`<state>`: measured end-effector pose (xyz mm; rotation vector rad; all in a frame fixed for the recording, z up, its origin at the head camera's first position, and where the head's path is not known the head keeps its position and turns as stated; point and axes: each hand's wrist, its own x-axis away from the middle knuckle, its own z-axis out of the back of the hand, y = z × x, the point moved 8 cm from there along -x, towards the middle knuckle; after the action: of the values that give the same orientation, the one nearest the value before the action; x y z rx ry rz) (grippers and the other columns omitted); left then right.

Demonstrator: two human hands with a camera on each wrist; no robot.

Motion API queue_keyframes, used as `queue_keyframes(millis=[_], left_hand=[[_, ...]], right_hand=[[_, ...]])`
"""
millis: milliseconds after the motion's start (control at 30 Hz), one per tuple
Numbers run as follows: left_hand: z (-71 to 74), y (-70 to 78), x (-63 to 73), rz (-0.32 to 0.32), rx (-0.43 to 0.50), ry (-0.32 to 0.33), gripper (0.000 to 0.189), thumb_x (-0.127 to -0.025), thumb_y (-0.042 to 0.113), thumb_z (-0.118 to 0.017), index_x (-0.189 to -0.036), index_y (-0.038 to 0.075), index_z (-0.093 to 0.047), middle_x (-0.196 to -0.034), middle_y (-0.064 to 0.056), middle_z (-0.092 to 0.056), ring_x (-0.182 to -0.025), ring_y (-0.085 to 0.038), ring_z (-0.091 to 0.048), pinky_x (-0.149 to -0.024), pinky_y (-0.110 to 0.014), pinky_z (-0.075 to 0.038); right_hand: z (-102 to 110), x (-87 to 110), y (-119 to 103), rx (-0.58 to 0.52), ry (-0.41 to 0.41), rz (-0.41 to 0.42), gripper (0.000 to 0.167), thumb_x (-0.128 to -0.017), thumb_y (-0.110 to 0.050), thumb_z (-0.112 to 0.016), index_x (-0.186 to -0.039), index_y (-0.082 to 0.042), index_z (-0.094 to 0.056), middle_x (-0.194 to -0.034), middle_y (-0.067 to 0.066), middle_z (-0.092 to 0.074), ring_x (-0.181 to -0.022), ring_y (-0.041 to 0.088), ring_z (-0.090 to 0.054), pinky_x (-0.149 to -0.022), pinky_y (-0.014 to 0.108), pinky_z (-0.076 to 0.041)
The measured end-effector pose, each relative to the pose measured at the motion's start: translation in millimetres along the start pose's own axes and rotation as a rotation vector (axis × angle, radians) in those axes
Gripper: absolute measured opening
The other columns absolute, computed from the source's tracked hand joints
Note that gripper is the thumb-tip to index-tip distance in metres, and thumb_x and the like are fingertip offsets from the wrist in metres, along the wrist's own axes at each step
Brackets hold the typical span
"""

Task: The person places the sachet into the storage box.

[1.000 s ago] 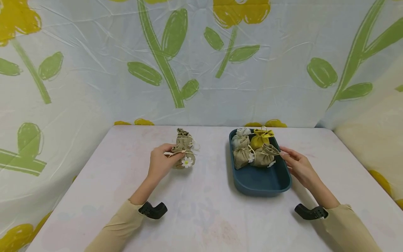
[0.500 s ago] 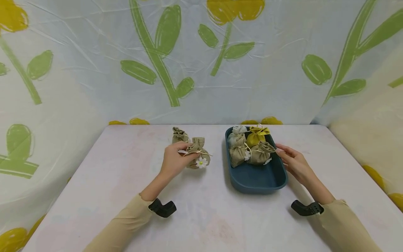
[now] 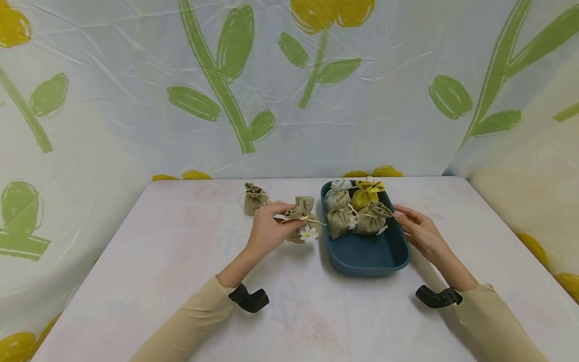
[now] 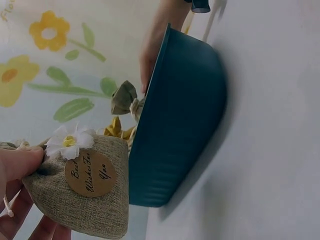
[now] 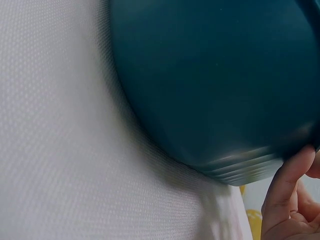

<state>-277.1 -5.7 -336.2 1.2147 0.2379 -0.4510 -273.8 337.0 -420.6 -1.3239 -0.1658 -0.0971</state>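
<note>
My left hand (image 3: 269, 226) pinches a linen drawstring pouch (image 3: 302, 234) by its gathered neck, just left of the blue tub (image 3: 368, 256). In the left wrist view the pouch (image 4: 95, 192) shows a white daisy and a round tag reading "Best Wishes For You". Thumb and fingers of my right hand (image 3: 422, 234) hold the tub's right rim; the right wrist view shows a finger (image 5: 287, 192) against the outer wall. Inside the tub's far half sit two linen pouches (image 3: 339, 221), a yellow pouch (image 3: 365, 197) and a pale grey pouch (image 3: 340, 187).
Another linen pouch (image 3: 254, 198) stands on the table behind my left hand. The white table (image 3: 181, 261) meets a flower-print backdrop (image 3: 149, 125) at its far edge. A black wrist mount (image 3: 249, 299) sits on each forearm.
My left hand has carried the daisy pouch rightward to beside the tub, uncovering more of the other linen pouch behind. The right hand stays at the rim. The head view has shifted slightly.
</note>
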Motion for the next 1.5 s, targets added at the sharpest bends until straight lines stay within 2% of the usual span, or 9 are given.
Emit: queue_keyframes(millis=[167,433,667,900,1033,1233,1500], left_hand=[[-9.8,8.7,-2.4,-0.02,0.006,-0.015,0.031,-0.074,0.009,-0.082,-0.102,-0.001,-0.074,-0.099,-0.015,-0.072,-0.097,-0.028,-0.068,-0.07,-0.023,-0.058],[-25.3,24.0,-8.2,-0.059,0.022,-0.057,0.031,-0.076,0.009,-0.081,-0.104,-0.001,-0.073,-0.099,-0.014,-0.072,-0.088,-0.025,-0.069,-0.07,-0.02,-0.056],[-42.6,32.9,-15.9,-0.08,0.041,-0.087,0.031,-0.077,0.012,-0.08,-0.105,0.001,-0.073,-0.102,-0.012,-0.072,-0.089,-0.023,-0.069,-0.07,-0.017,-0.055],[-59.3,42.1,-21.8,-0.107,0.074,-0.114,0.033,-0.077,0.011,-0.08,-0.106,-0.001,-0.072,-0.101,-0.014,-0.072,-0.087,-0.023,-0.069,-0.068,-0.016,-0.054],[-65.7,49.5,-27.0,-0.147,0.037,-0.128,0.032,-0.078,0.013,-0.08,-0.106,0.0,-0.073,-0.102,-0.013,-0.072,-0.084,-0.022,-0.068,-0.065,-0.015,-0.051],[-75.7,59.6,-35.8,-0.186,-0.028,-0.175,0.034,-0.077,0.015,-0.081,-0.107,0.002,-0.073,-0.109,-0.013,-0.072,-0.088,-0.022,-0.069,-0.068,-0.013,-0.05],[-100.3,59.9,-42.0,-0.197,-0.037,-0.253,0.033,-0.077,0.016,-0.081,-0.107,0.004,-0.074,-0.102,-0.01,-0.072,-0.088,-0.019,-0.065,-0.066,-0.011,-0.048]], right_hand=[[0,1.0,-3,-0.03,0.001,0.016,0.062,-0.099,-0.036,-0.051,-0.15,-0.006,-0.03,-0.102,-0.031,-0.051,-0.092,-0.013,-0.054,-0.076,0.014,-0.052],[0,1.4,-2,-0.055,0.009,0.014,0.057,-0.099,-0.034,-0.052,-0.147,-0.009,-0.035,-0.101,-0.029,-0.054,-0.091,-0.009,-0.056,-0.075,0.016,-0.053],[0,1.7,-3,-0.054,0.008,0.014,0.059,-0.099,-0.035,-0.052,-0.148,-0.008,-0.034,-0.102,-0.03,-0.052,-0.092,-0.009,-0.055,-0.075,0.016,-0.052],[0,2.6,-2,-0.08,0.009,0.006,0.052,-0.098,-0.034,-0.053,-0.144,-0.013,-0.04,-0.102,-0.029,-0.054,-0.091,-0.007,-0.055,-0.074,0.016,-0.052],[0,2.8,-2,-0.076,0.01,0.005,0.055,-0.098,-0.035,-0.053,-0.146,-0.012,-0.038,-0.103,-0.03,-0.053,-0.092,-0.008,-0.055,-0.074,0.016,-0.052],[1,4.0,-2,-0.096,0.01,0.006,0.057,-0.098,-0.034,-0.053,-0.146,-0.01,-0.036,-0.102,-0.029,-0.056,-0.09,-0.007,-0.057,-0.074,0.016,-0.052],[0,1.4,-2,-0.139,0.014,0.014,0.047,-0.098,-0.032,-0.054,-0.14,-0.014,-0.043,-0.102,-0.028,-0.056,-0.09,-0.008,-0.058,-0.075,0.015,-0.052]])
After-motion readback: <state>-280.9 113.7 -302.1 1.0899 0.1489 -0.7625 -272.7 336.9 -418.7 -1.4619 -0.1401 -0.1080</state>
